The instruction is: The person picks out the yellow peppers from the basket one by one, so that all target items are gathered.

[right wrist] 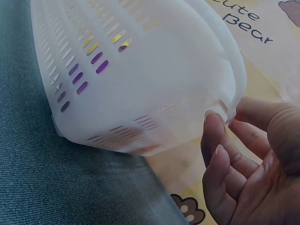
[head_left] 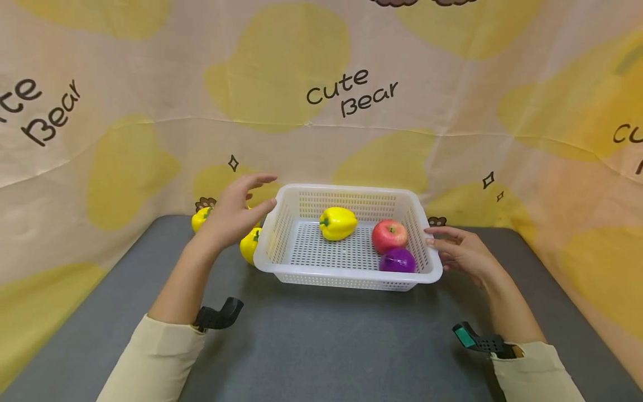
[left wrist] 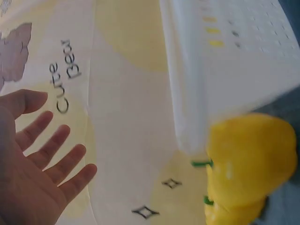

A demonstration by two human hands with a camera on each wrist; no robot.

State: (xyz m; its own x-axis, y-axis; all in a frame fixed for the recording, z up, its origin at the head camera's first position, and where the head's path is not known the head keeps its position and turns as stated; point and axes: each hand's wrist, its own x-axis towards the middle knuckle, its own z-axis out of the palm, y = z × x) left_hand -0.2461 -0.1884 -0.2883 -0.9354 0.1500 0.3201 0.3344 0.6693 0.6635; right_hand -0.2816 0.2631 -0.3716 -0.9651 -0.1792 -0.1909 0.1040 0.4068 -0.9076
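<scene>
A white plastic basket [head_left: 346, 277] with slotted sides stands on the table. Inside it lie a yellow bell pepper [head_left: 339, 223], a red apple [head_left: 389, 236] and a shiny, round purple item [head_left: 397, 260] whose kind I cannot tell. My left hand [head_left: 234, 211] hovers by the basket's left end, its fingers spread in the left wrist view and nothing in them. Below that hand, yellow bell peppers [left wrist: 251, 159] sit beside the basket, partly hidden in the head view. At the opposite end, my right hand [head_left: 463, 254] pinches the basket's rim [right wrist: 224, 107] between thumb and fingers.
The dark grey table [head_left: 331, 340] extends in front of the basket. Behind it hangs a cream and yellow cloth [head_left: 442, 95] printed with "Cute Bear". Each wrist wears a black strap mount [head_left: 220, 314].
</scene>
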